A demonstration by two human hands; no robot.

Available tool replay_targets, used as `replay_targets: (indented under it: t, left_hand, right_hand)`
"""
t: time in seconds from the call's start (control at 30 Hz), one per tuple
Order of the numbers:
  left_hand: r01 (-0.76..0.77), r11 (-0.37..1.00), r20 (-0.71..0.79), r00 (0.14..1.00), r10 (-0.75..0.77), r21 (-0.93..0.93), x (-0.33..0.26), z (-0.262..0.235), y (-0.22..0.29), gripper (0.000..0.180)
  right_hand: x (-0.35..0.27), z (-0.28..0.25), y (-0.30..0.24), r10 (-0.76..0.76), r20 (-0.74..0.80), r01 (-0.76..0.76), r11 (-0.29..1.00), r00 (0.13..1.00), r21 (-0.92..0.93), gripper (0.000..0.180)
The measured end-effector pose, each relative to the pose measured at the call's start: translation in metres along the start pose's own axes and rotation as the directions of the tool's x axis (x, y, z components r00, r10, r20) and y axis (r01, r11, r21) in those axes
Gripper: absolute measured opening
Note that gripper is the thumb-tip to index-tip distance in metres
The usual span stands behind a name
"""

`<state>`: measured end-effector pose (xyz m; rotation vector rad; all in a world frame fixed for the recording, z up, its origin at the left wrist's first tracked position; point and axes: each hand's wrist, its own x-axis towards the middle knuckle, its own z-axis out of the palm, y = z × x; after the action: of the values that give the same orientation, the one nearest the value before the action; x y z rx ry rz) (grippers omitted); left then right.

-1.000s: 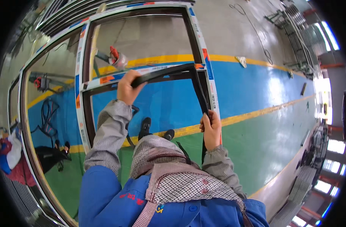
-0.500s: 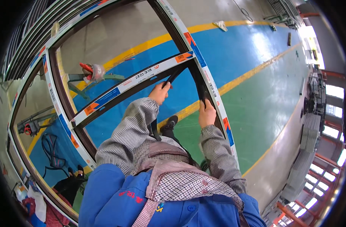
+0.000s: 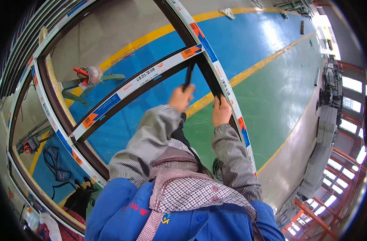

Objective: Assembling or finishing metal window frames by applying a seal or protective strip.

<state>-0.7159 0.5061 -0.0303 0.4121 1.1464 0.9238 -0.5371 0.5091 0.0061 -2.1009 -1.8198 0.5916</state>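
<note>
A large window frame [image 3: 137,81] with dark inner edges and white, blue and orange protective film stretches before me. My left hand [image 3: 181,99] is closed round a black rubber strip [image 3: 189,74] that runs up to the frame's inner corner; motion blurs the hand slightly. Against the inner edge of the right-hand bar, my right hand [image 3: 222,111] is closed, thumb on top, on what looks like the same black strip. Its fingertips are hidden, so where strip ends and frame begins is hard to tell there.
A red-handled tool sits in a round holder [image 3: 95,75] on a green stand under the frame. Black cable [image 3: 57,162] lies on the blue floor at left. Metal profiles [image 3: 18,56] are stacked at far left; grey stacks [image 3: 327,126] stand far right.
My left hand has moved right, nearer my right hand, and its stretch of strip now stands steeper. The right hand stays on the right bar, with little shift.
</note>
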Motion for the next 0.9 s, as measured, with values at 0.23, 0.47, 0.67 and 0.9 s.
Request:
replay_targets:
  t: [0.23,0.47,0.67,0.9]
  left_hand:
    - [-0.093,0.99,-0.174,0.982,0.074,-0.106,0.033,0.079,-0.026,0.026]
    - [-0.143,0.988,-0.302,0.946,0.119,-0.06,0.035,0.091,-0.019,0.023]
    - [-0.203,0.96,-0.284,0.948,0.144,-0.193,0.024,0.101,-0.006,0.022]
    - [-0.192,0.974,-0.371,0.918,0.136,-0.119,0.04,0.098,-0.025,0.014]
  right_hand:
    - [-0.023,-0.036,-0.022,-0.18,-0.031,0.164,0.946,0.983,-0.278,0.028]
    - [-0.051,-0.08,0.007,-0.122,-0.07,0.11,0.982,0.99,-0.154,0.023]
    - [-0.019,-0.065,-0.011,-0.497,-0.238,0.355,0.815,0.834,-0.457,0.049]
    - [0.018,-0.038,0.002,-0.361,-0.101,0.316,0.897,0.927,-0.308,0.056]
